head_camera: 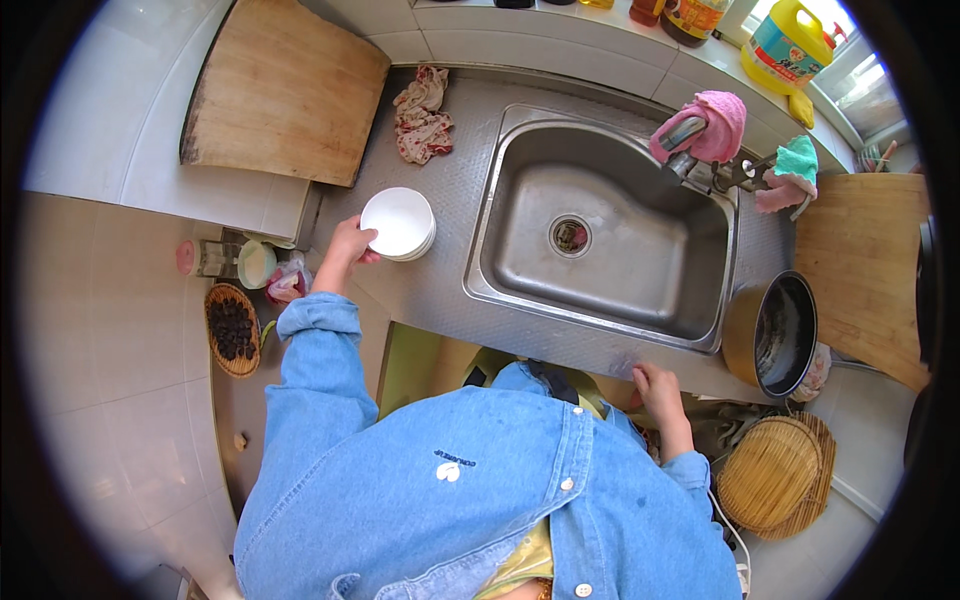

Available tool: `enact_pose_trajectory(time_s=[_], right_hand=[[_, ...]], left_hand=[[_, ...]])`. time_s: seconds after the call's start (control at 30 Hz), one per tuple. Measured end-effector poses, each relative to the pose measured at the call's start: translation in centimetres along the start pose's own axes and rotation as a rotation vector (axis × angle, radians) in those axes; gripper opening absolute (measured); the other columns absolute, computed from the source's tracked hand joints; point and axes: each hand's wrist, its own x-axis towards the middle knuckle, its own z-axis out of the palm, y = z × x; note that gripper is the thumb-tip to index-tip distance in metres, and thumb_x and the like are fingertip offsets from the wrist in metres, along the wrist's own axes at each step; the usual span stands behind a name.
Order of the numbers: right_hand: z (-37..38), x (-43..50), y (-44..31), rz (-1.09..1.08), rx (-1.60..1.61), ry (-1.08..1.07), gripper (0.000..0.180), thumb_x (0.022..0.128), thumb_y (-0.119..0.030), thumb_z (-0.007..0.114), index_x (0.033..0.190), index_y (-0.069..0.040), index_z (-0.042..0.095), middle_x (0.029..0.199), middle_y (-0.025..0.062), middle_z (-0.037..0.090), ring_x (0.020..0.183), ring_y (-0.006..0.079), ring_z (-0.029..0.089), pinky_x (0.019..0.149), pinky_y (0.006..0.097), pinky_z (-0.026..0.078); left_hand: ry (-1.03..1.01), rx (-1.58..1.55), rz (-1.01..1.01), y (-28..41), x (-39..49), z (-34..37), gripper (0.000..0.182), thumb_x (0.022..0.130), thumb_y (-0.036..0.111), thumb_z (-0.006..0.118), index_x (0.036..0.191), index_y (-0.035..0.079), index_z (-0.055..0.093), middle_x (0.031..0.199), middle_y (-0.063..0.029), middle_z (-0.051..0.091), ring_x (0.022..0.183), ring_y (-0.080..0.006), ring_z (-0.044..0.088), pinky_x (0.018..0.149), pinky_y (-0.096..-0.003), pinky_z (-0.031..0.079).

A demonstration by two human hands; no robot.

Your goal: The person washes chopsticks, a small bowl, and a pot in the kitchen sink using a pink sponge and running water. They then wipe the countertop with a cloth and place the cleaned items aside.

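Observation:
My left hand (355, 242) grips the near-left rim of a small stack of white bowls (399, 217), thumb at the rim and fingers beneath. The bowls are over the steel countertop (442, 289), left of the sink; whether they touch it I cannot tell. The stainless steel sink (525, 202) holds no dishes, and some reddish scraps show in its drain strainer (570, 236). My right hand (658, 391) is by the counter's front edge, its fingers curled and partly hidden. No held thing shows there.
A dark-lined pot (784, 337) leans on its side right of the sink. Pink cloth (724, 124) wraps the faucet (682, 135). A patterned rag (421, 116) and a wooden board (292, 90) are at the back left. A wicker basket (208, 349) of dark pieces sits left.

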Motion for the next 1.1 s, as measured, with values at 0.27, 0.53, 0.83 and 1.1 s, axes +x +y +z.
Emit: enact_pose_trajectory(time_s=[0.27,0.53,0.83,1.1], right_hand=[[-0.5,0.7,-1.8,-0.01,0.007,0.018,0.017,0.085,-0.016,0.06,0.096,-0.003,0.066,0.091,0.0194,0.066,0.086,0.0382,0.062,0.075,0.0428,0.05],[0.3,0.7,-1.7,-0.027,-0.009,0.029,0.017,0.085,-0.015,0.06,0.096,-0.004,0.066,0.091,0.0191,0.066,0.086,0.0373,0.062,0.075,0.0425,0.05],[0.3,1.8,-3.3,-0.06,-0.006,-0.008,0.016,0.085,-0.015,0.061,0.095,-0.004,0.066,0.089,0.0194,0.066,0.084,0.0377,0.062,0.074,0.0429,0.05],[1.4,2.1,-2.8,-0.081,-0.011,0.0,0.016,0.084,-0.016,0.061,0.095,-0.005,0.066,0.088,0.019,0.066,0.082,0.0377,0.063,0.072,0.043,0.05]], left_hand=[[0.078,-0.113,0.094,-1.0,0.7,0.6,0.04,0.077,-0.004,0.048,0.116,-0.001,0.056,0.09,-0.0143,0.064,0.062,-0.0247,0.065,0.044,-0.0328,0.055],[0.105,-0.164,0.11,-1.1,-0.2,1.3,0.032,0.079,0.002,0.053,0.11,-0.001,0.056,0.089,-0.0117,0.063,0.065,-0.0219,0.064,0.045,-0.031,0.055],[0.184,-0.165,0.108,-2.4,1.0,1.6,0.024,0.082,0.001,0.054,0.106,-0.004,0.059,0.082,-0.0147,0.064,0.055,-0.023,0.063,0.04,-0.0323,0.053],[0.167,-0.042,0.029,-0.8,-0.1,2.6,0.042,0.082,0.008,0.06,0.119,-0.001,0.045,0.1,-0.0192,0.06,0.082,-0.0316,0.065,0.056,-0.0463,0.058]])
